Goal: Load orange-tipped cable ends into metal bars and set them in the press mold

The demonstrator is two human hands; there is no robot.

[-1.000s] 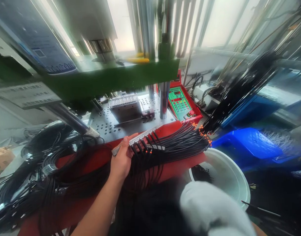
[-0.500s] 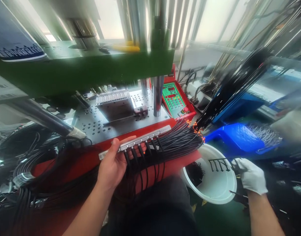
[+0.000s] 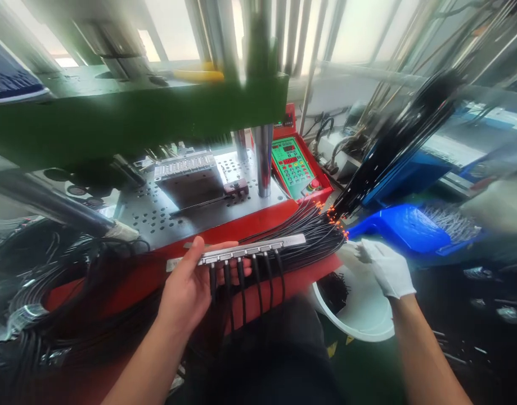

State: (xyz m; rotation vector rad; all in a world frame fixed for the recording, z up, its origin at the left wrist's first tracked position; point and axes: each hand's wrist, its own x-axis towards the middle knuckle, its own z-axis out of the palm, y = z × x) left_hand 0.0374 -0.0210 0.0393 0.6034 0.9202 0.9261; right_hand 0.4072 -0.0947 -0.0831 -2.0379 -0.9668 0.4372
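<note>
My bare left hand (image 3: 186, 287) is wrapped around a long metal mould bar (image 3: 250, 249), thumb on top and fingers beneath. Several black cables (image 3: 243, 287) hang in a row from the bar's near edge. My right hand (image 3: 389, 267), in a white glove, is over the far rim of a white bucket (image 3: 355, 332). Its fingers are drawn together, and no object shows in them. Dark scraps (image 3: 334, 295) lie inside the bucket. Just behind the bar, a thick bundle of black cables (image 3: 309, 239) with orange tips rests on the red table (image 3: 292, 278).
A press with a green upper plate (image 3: 157, 121) stands ahead, a metal mould block (image 3: 190, 183) on its perforated bed. Right of it is a red control box (image 3: 294, 163). A blue bin (image 3: 414, 230) and hanging black cables (image 3: 393, 135) are at right.
My gloved hand has moved left and up over the bucket; the black comb-shaped plastic runner it held is out of sight. The mould bar has turned closer to level.
</note>
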